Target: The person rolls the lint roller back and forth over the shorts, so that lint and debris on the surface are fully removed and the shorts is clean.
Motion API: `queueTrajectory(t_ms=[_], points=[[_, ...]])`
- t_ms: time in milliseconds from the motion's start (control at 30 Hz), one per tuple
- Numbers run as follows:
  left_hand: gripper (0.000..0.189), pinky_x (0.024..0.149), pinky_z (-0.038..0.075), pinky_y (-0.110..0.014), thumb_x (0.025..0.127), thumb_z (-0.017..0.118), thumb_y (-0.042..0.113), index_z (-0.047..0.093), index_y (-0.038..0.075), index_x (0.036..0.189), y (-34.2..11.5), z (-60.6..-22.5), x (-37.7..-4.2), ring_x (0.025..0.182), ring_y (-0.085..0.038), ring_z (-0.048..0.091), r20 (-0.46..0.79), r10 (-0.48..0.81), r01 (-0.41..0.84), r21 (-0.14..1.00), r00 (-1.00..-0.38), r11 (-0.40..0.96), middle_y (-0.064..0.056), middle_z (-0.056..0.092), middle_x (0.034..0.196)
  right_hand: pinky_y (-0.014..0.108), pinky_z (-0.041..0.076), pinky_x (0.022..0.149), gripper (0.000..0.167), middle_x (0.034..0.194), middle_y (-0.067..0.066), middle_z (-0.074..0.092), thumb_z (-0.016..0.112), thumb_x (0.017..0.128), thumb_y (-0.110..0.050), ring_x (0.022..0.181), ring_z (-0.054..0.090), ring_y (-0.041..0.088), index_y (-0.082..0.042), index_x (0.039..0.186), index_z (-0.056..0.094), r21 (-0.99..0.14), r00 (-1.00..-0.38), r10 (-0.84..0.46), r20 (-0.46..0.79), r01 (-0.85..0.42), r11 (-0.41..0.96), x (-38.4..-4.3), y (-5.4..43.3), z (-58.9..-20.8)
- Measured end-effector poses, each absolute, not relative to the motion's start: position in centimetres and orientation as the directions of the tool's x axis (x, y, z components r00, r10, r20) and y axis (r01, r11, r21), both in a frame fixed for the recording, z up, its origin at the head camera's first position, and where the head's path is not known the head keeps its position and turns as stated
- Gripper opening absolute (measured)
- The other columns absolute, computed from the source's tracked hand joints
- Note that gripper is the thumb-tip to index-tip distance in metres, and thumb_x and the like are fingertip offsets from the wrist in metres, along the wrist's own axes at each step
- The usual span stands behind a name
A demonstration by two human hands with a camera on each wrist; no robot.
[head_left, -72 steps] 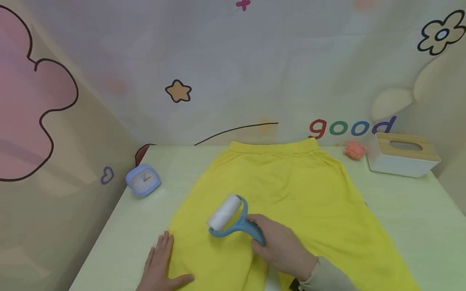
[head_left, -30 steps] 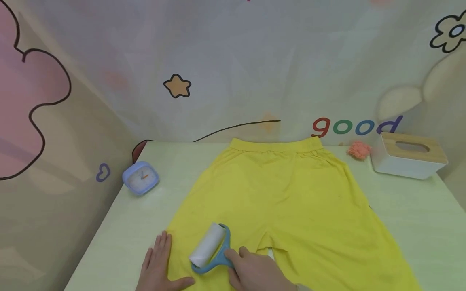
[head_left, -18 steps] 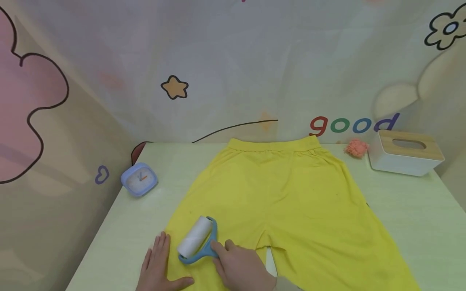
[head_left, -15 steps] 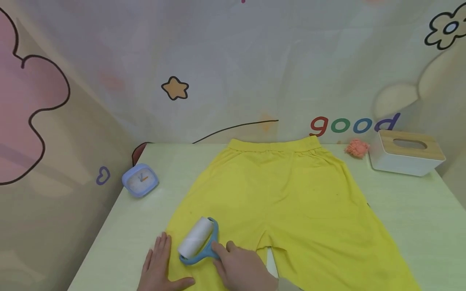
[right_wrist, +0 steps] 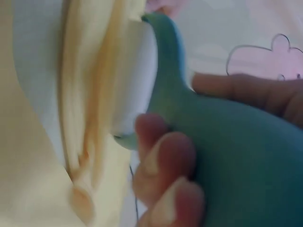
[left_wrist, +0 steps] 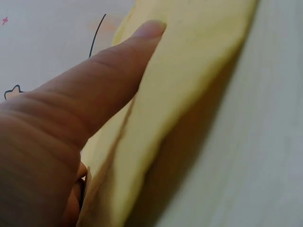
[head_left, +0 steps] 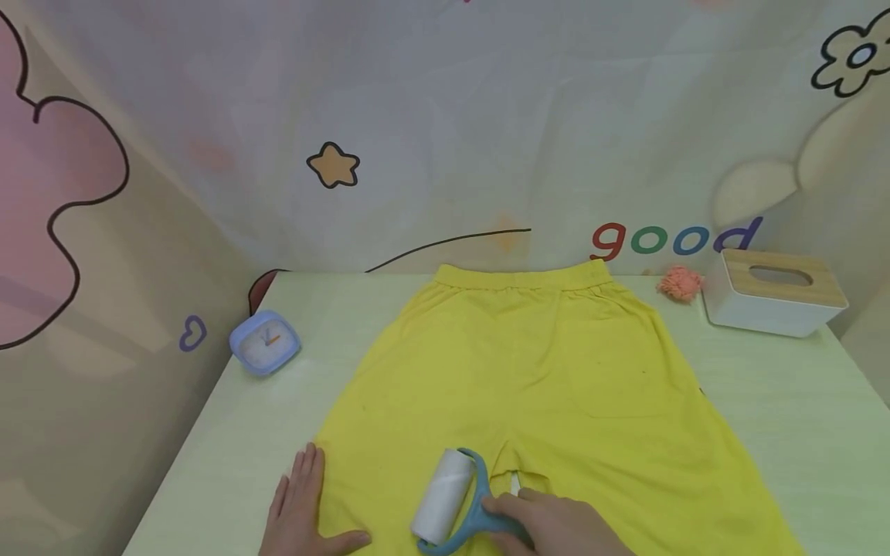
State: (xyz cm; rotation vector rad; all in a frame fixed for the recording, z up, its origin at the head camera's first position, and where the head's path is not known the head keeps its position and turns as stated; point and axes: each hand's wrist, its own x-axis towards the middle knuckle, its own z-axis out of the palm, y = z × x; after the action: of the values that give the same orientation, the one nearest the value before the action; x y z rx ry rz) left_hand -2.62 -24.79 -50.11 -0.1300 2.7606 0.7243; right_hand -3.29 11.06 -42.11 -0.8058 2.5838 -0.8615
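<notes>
Yellow pants [head_left: 528, 347] lie spread on the table, waistband at the far side. My right hand [head_left: 556, 525] grips the blue handle of a lint roller [head_left: 445, 494], whose white cylinder is over the left leg near the crotch. In the right wrist view, several fingers curl around the handle [right_wrist: 227, 146] and the white roll [right_wrist: 137, 75] is right at the fabric. My left hand [head_left: 299, 502] rests with straight fingers along the left leg's outer edge, thumb [left_wrist: 113, 61] on the cloth. The lower legs run out of the head view.
A blue clock [head_left: 266, 342] sits at the table's left edge. At the back right are a coral fluffy ball [head_left: 680, 283] and a white tissue box [head_left: 775, 305] with a wooden lid. A printed cloth backdrop [head_left: 445, 139] stands behind the table [head_left: 208, 463].
My right hand has carried the lint roller from near the left hand rightward and toward me, close to the crotch. Before that it came down from higher on the leg. The left hand stays put.
</notes>
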Motion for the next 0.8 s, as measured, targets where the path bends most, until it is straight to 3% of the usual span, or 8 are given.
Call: queueTrajectory(t_ms=[133, 400, 600, 800], points=[[0.144, 0.116, -0.006, -0.053, 0.058, 0.07, 0.081, 0.0, 0.002, 0.155, -24.8, -50.0, -2.7, 0.147, -0.038, -0.004, -0.29, -0.017, -0.155, 0.462, -0.957, 0.873, -0.018, -0.003, 0.162, 0.024, 0.042, 0.052, 0.025, 0.081, -0.019, 0.057, 0.065, 0.092, -0.038, 0.065, 0.049, -0.004, -0.026, 0.113, 0.068, -0.556, -0.813, -0.573, -0.104, -0.43, 0.711, -2.9, 11.7, -42.1], [0.142, 0.116, -0.003, -0.054, 0.058, 0.074, 0.076, 0.002, 0.002, 0.155, -24.8, -49.6, -2.7, 0.147, -0.038, -0.003, -0.302, -0.013, -0.167, 0.491, -0.953, 0.855, -0.017, -0.003, 0.162, 0.019, 0.027, 0.038, 0.013, 0.064, -0.013, 0.033, 0.065, 0.093, -0.03, 0.043, 0.026, 0.001, -0.024, 0.103, 0.06, -0.4, -0.842, -0.539, 0.042, -0.508, 0.763, -2.3, 8.5, -42.0], [0.138, 0.115, -0.001, -0.057, 0.061, 0.077, 0.071, 0.003, 0.003, 0.156, -24.8, -49.7, -2.7, 0.147, -0.037, -0.003, -0.298, -0.001, -0.158, 0.502, -0.955, 0.85, -0.017, -0.002, 0.162, 0.022, 0.027, 0.038, 0.017, 0.063, -0.007, 0.039, 0.066, 0.092, -0.029, 0.042, 0.03, 0.005, -0.019, 0.102, 0.055, -0.353, -0.862, -0.502, 0.073, -0.493, 0.795, -2.6, 6.1, -41.8], [0.135, 0.114, 0.003, -0.058, 0.063, 0.076, 0.071, 0.007, 0.002, 0.155, -24.6, -49.6, -2.6, 0.147, -0.038, 0.001, -0.278, -0.012, -0.15, 0.48, -0.96, 0.864, -0.018, 0.001, 0.162, 0.023, 0.029, 0.038, 0.024, 0.066, -0.005, 0.042, 0.064, 0.092, -0.027, 0.044, 0.033, 0.006, -0.016, 0.113, 0.058, -0.4, -0.852, -0.524, 0.011, -0.484, 0.779, -3.0, 5.7, -42.0]])
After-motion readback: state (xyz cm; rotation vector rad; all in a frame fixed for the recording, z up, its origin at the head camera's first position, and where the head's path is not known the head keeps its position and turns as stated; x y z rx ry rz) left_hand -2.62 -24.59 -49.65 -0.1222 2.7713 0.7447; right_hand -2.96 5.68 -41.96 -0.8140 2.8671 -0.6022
